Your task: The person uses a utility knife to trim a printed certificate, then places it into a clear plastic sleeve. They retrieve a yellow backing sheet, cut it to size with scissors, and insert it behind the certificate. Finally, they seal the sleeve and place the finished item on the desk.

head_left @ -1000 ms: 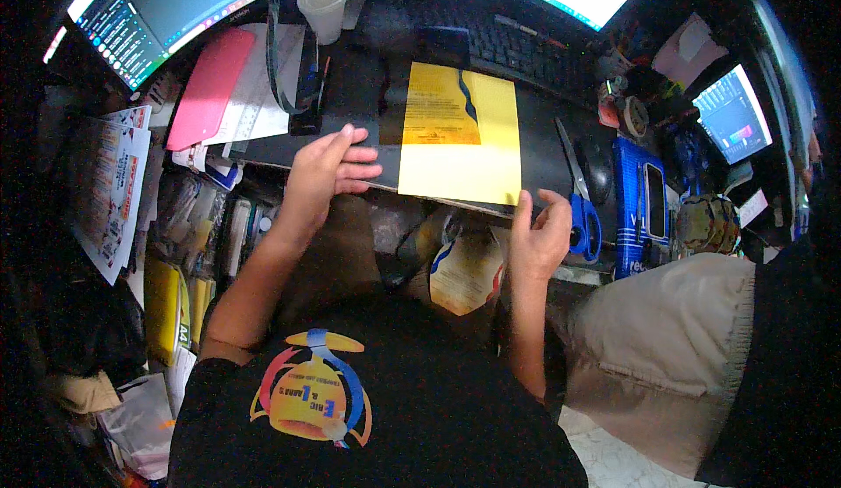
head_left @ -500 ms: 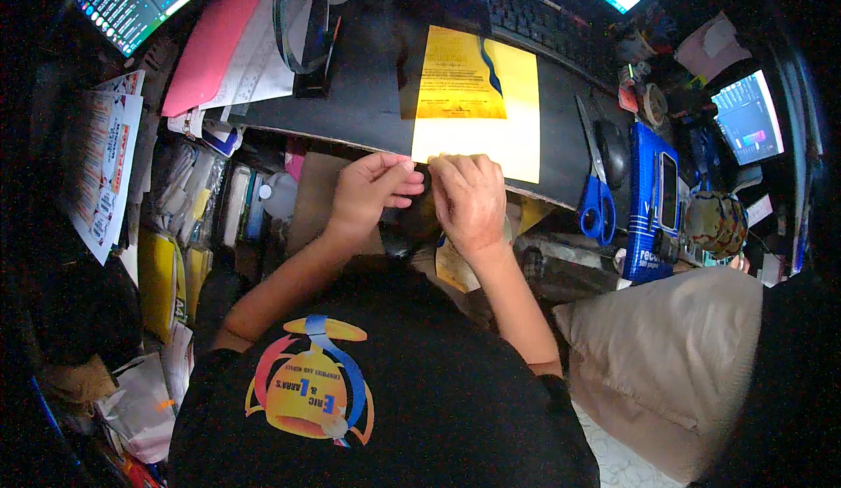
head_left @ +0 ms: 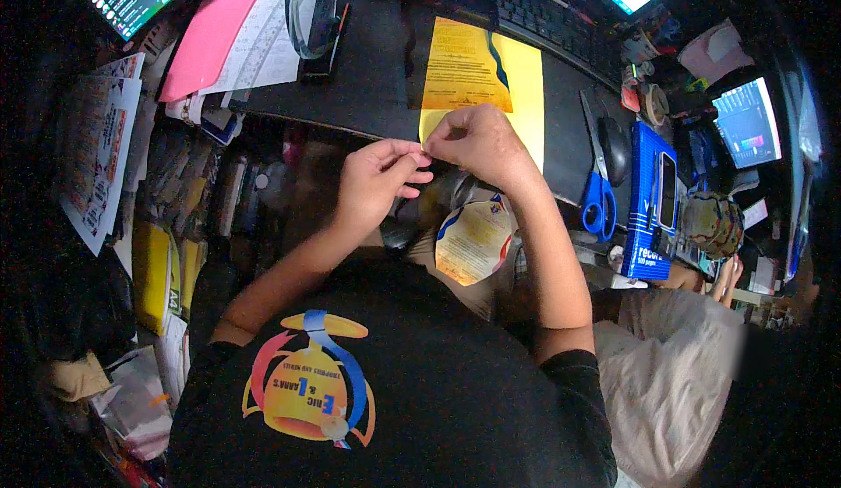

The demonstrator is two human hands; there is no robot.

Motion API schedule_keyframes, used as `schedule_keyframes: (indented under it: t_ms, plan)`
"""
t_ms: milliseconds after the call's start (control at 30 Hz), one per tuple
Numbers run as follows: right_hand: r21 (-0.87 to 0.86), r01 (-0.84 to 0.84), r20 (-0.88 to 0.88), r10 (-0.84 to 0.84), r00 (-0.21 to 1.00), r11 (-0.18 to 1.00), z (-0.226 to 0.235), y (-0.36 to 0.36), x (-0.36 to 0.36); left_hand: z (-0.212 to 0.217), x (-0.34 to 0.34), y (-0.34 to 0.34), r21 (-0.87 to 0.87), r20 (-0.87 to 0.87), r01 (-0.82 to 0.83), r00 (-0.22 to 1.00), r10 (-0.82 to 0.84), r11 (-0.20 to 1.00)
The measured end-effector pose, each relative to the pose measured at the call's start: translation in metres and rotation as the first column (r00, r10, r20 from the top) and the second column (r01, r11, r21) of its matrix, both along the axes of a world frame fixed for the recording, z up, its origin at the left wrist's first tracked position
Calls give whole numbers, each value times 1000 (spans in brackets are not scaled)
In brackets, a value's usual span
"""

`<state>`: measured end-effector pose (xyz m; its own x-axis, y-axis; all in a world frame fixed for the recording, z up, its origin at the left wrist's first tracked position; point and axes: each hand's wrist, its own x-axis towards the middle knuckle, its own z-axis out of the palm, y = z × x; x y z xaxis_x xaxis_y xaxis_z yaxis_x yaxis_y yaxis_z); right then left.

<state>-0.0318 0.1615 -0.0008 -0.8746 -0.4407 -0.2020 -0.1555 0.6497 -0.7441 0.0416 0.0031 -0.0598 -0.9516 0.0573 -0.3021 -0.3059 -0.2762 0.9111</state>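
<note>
Just off the desk's front edge, my left hand [head_left: 378,181] and my right hand [head_left: 486,144] meet fingertip to fingertip. The thumb and fingers of each are pinched together; whatever lies between them is too small to make out. Beyond my right hand, a plain yellow sheet [head_left: 529,94] lies on the desk. On it rests a printed yellow certificate [head_left: 460,72] with a dark blue ribbon design along its right side. Below my hands, over my lap, is a rounded, certificate-like printed piece [head_left: 473,241] with blue and red edges.
Blue-handled scissors [head_left: 599,199] and a black mouse [head_left: 611,151] lie right of the yellow sheet. A blue paper pack [head_left: 646,216] carries a phone [head_left: 668,201]. The keyboard [head_left: 534,15] stands behind. A pink folder [head_left: 210,37] sits at left; a beige cushion [head_left: 670,374] at right.
My right hand has risen over the yellow sheet's lower edge, its elbow swinging outward. My left hand has shifted slightly right. The rounded printed piece now shows more fully, and the beige cushion looks lower.
</note>
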Motion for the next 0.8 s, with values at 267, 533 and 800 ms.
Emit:
schedule_keyframes:
  t_ms: [267,533,800]
  plan:
    - [46,-40,39,38,999,998,6,-2,-2,1,-5,-2,-13,-10,34,999,-34,999]
    - [21,-46,-24,46,999,999,5,-8,-2,-4,-5,-3,8,-20,43,999,-43,999]
    - [74,-59,-72,64,995,996,6,-12,-1,-8,-6,-4,8,-40,51,998,-50,999]
